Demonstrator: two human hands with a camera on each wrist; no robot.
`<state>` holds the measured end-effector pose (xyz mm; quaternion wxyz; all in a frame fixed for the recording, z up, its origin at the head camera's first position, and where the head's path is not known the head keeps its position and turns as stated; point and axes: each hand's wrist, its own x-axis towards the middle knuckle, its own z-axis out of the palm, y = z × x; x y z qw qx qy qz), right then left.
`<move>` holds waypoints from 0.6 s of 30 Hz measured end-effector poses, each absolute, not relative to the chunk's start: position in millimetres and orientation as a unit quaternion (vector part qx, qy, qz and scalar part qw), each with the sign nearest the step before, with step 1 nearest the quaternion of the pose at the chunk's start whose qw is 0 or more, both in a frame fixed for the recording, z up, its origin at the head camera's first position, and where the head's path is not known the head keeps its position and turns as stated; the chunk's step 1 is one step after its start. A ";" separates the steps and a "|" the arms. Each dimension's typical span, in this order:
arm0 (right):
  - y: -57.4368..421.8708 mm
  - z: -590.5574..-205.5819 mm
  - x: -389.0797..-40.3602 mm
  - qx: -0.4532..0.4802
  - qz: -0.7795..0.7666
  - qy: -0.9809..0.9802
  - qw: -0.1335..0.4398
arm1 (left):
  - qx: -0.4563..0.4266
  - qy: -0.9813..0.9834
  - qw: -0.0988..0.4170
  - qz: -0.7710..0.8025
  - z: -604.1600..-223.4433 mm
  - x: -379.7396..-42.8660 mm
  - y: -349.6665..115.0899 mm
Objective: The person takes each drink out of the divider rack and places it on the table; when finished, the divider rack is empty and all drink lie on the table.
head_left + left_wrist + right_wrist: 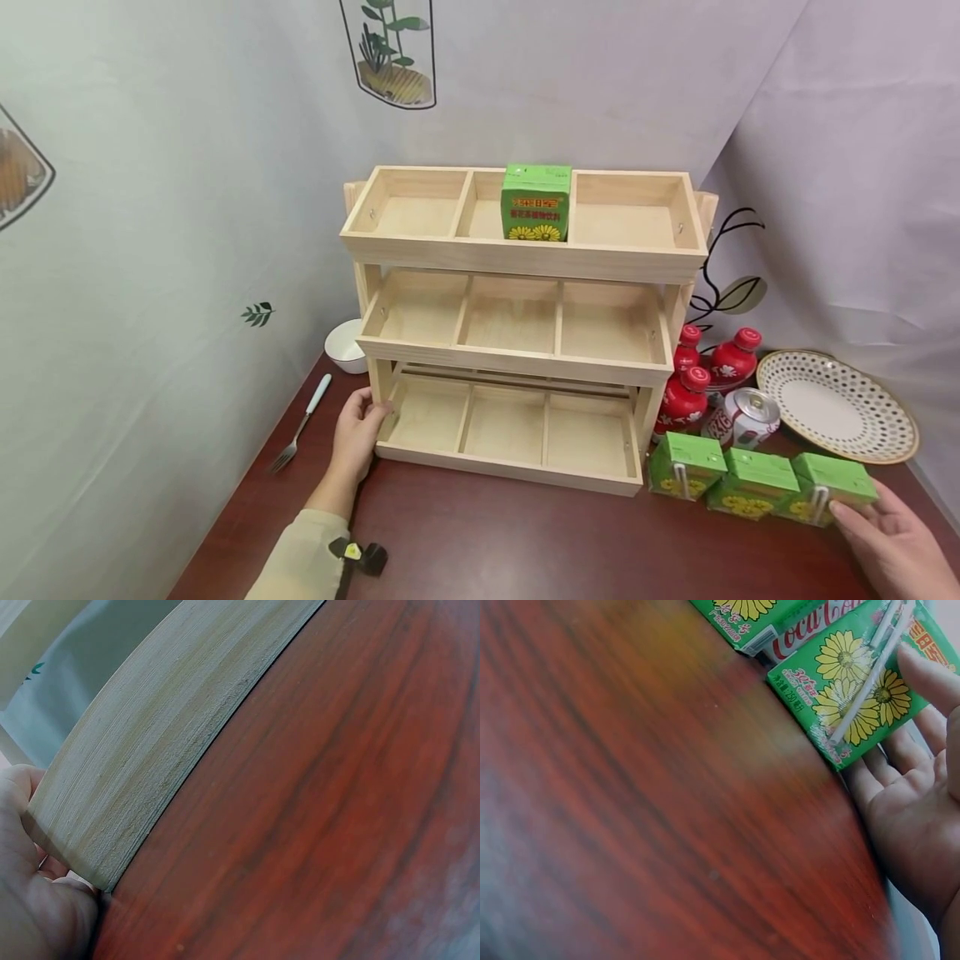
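A three-tier wooden shelf (517, 261) stands on the table, each tier split into 3 compartments. My left hand (358, 433) grips the lower left end of the shelf; in the left wrist view, the fingers (30, 780) wrap the end of its wooden board (135, 765). At the right, my right hand (896, 533) holds the rightmost green drink carton (828, 487), thumb on its front beside the straw (870, 675) and fingers round the side. Two more green cartons (752, 483) stand in a row beside it. Another green carton (536, 202) sits in the top middle compartment.
Red-capped bottles (684, 400) and a Coca-Cola can (742, 418) stand behind the cartons, right of the shelf. A dotted oval plate (892, 412) leans at the back right. On the left are a white bowl (345, 348) and a fork (306, 418).
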<state>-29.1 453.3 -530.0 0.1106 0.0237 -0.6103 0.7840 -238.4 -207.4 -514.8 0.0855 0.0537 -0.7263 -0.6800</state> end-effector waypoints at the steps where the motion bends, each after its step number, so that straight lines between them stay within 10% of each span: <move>1: 453.5 -530.3 -29.3 0.020 0.779 -0.617 0.111 | 0.053 -0.726 0.085 -0.680 -514.7 -238.4 -207.3; 12: 451.2 -532.8 -27.4 -0.028 0.727 -0.677 0.112 | 0.054 -0.724 0.087 -0.682 -516.0 -237.8 -209.4; 18: 451.3 -513.3 -33.2 0.107 0.783 -0.587 0.175 | 0.050 -0.726 0.095 -0.679 -515.0 -238.3 -207.0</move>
